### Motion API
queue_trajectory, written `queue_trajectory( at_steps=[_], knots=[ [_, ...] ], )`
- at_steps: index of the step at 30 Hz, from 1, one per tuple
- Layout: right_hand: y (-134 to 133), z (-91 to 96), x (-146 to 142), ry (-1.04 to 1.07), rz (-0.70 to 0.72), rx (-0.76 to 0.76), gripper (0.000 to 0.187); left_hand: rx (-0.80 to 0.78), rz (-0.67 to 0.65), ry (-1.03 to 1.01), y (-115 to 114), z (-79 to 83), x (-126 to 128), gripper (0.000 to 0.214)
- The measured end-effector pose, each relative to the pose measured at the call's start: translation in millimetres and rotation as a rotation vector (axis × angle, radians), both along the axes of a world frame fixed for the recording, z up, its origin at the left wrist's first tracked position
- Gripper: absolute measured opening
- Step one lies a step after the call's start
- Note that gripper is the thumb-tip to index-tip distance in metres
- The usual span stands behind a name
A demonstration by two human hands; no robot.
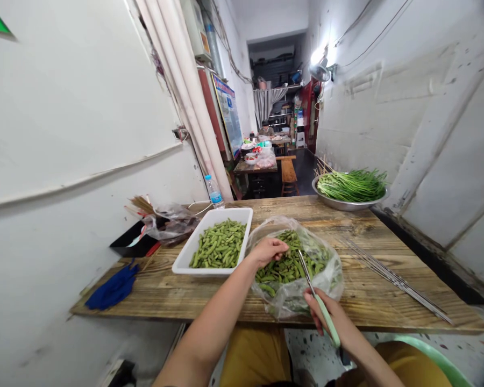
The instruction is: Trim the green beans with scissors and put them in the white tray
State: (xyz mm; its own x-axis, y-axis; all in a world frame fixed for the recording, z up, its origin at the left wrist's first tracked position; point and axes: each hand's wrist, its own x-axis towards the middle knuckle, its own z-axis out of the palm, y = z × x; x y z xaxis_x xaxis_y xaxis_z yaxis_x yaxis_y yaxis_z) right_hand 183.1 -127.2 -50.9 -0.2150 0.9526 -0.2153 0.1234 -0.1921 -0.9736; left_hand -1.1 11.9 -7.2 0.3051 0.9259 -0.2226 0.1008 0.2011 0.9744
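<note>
The right hand [331,321] is closed around the pale green handle of a pair of scissors [319,305]; their long axis runs from near right to far left, and the blades, nearly together, point away from the person into the open plastic bag [334,275]; the left hand [268,250] rests on the edamame pods [284,267] in that bag, fingers bent down and close together; whether it pinches 1 I cannot tell; the bag sits at the near edge of the wooden table [165,294]; a white tray [210,216] of pods lies just beside it on the left; bare wood lies open to the right as far as the metal skewers [387,274]; a steel bowl [347,205] of chives stands at the far right edge.
</note>
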Motion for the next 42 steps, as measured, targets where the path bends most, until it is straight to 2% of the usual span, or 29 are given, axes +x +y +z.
queue_trajectory(
  at_steps=[3, 9, 14, 18, 21, 25, 31, 37, 42],
  knots=[
    [7, 7.4, -1, -0.02, 0.012, 0.002, 0.049, -0.032, -0.053, -0.157, -16, 3.2, 1, 0.034],
    [14, 20.6, -5, -0.042, 0.0, -0.004, 0.052, 0.058, 0.037, -0.068, -29, 12.4, 6, 0.024],
    [13, 25.5, -3, -0.084, 0.012, 0.034, 0.046, 0.08, 0.002, -0.057, -31, 13.6, 4, 0.02],
    [11, 24.2, -7, -0.082, 0.023, 0.004, 0.04, -0.02, -0.058, -0.121, -34, 12.6, 2, 0.023],
    [9, 22.3, -11, -0.031, 0.0, -0.019, 0.043, -0.169, -0.075, -0.295, -37, 13.0, 3, 0.028],
    [1, 28.1, -16, 0.08, 0.007, -0.04, 0.044, -0.213, 0.038, -0.55, -45, 12.3, 9, 0.033],
    [-8, 40.3, -21, 0.056, 0.03, -0.003, 0.044, -0.085, 0.31, -0.602, -59, 6.8, 21, 0.038],
    [-3, 36.9, -25, 0.088, 0.008, 0.026, 0.042, -0.067, 0.334, -0.586, -65, 4.4, 25, 0.041],
    [2, 25.5, -30, 0.213, -0.037, -0.041, 0.04, -0.084, 0.352, -0.584, -71, 0.0, 31, 0.04]
  ],
)
